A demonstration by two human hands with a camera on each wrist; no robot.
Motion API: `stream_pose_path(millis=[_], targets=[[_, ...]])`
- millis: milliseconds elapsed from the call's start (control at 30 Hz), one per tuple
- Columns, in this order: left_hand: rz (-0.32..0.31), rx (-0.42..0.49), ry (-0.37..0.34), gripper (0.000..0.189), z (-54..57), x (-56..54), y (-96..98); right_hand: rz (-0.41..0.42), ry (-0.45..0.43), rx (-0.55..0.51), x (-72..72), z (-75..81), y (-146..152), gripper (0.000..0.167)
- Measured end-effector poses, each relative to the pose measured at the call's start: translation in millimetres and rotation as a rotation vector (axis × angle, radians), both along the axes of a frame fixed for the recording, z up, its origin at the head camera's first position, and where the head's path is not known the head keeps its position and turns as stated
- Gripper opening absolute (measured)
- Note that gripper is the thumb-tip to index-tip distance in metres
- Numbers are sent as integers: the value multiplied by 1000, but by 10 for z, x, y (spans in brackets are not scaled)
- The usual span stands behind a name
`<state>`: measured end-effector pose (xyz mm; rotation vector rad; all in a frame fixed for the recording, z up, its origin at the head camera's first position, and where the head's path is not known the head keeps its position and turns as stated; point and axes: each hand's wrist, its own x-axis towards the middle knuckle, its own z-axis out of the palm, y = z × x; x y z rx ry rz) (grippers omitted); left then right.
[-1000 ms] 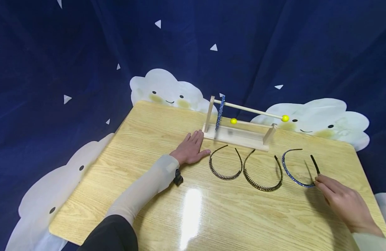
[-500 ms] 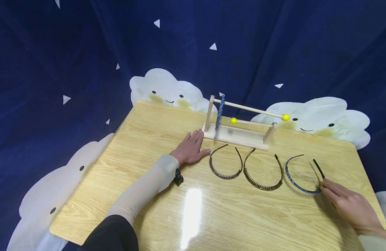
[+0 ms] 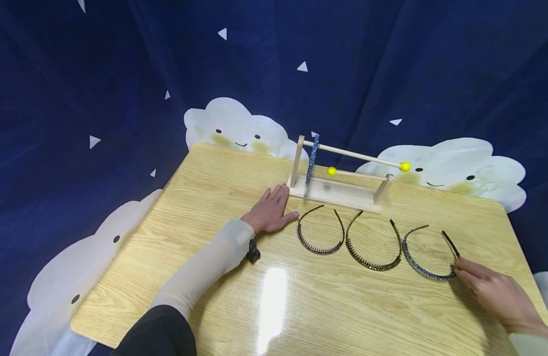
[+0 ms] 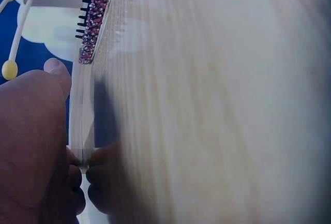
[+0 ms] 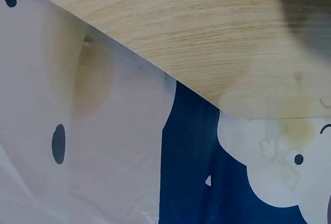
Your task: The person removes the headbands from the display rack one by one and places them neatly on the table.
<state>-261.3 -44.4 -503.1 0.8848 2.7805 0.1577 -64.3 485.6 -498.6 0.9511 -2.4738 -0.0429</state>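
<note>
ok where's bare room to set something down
Bare table lies left of the left hand and sleeve, and in front of the three headbands. Crowded: from the left hand to the right hand, where the headbands line up by the rack.

L hand (image 4: 31, 136) by wood stand (image 4: 81, 102), glittery toothed headband (image 4: 96, 19) nr both, yellow-tipped rods (image 4: 20, 31), woodgrain tbl (image 4: 186, 105)

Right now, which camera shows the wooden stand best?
The head view: the wooden stand appears nearly whole, both pegs included. The left wrist view shows only part of it; the right wrist view, none.
</note>
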Motion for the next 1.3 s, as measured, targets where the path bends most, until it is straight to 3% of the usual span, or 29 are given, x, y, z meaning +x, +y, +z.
stream_pose_path(millis=[500, 867, 1033, 1133, 1233, 1300], targets=[[12, 9, -22, 88, -8, 5, -2, 2, -77, 54, 46, 18, -9, 78], [15, 9, -6, 88, -12, 4, 6, -50, -91, 74, 83, 59, -27, 81], [14, 14, 5, 88, -14, -3, 1, -49, -54, 68, 86, 93, -5, 74], [14, 11, 9, 88, -15, -8, -7, -94, -56, 6, 80, 134, -40, 41], [13, 9, 6, 89, -12, -5, -5, -200, -5, -158, 39, 173, -141, 35], [12, 5, 3, 89, -12, 1, -1, -277, 41, -297, -6, 200, -240, 39]])
